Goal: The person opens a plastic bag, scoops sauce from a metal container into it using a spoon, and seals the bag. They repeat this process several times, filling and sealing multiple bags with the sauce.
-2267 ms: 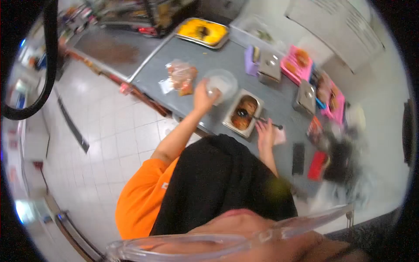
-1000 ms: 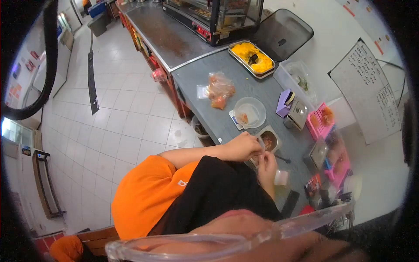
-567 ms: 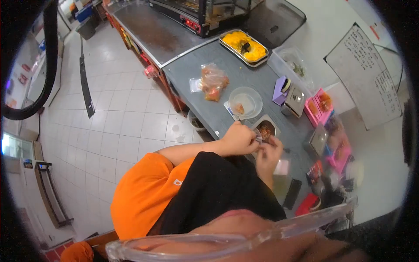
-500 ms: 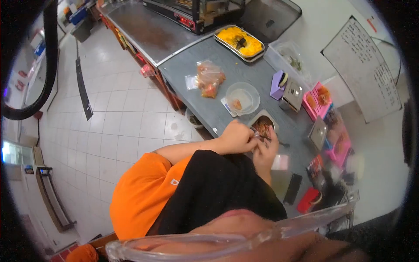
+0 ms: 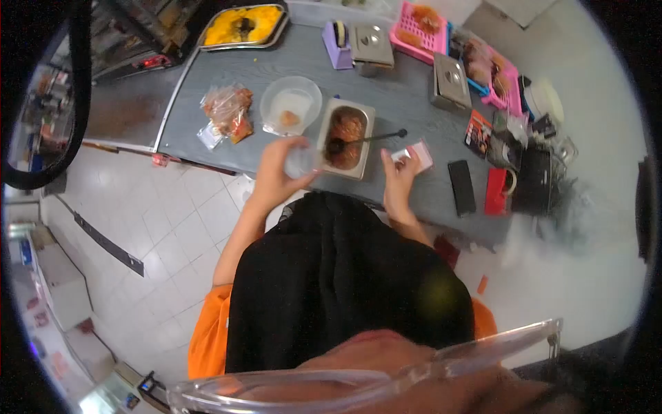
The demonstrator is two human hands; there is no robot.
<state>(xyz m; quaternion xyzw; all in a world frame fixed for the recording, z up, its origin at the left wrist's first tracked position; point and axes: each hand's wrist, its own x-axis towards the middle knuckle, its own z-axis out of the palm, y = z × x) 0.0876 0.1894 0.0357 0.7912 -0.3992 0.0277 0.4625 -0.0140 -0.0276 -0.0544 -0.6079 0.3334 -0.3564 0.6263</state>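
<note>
Flanking our steel food pan [image 5: 343,173], our left hand [image 5: 279,169] curves wide, our right hand [image 5: 400,175] half-curls at a packet [image 5: 422,156], holds we can't tell; the ladle [image 5: 372,138] overhangs the pan, presumably for easy reach.

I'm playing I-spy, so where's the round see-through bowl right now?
In the head view, the round see-through bowl is on the grey table, between the plastic bags of food on its left and the metal container on its right.
</note>
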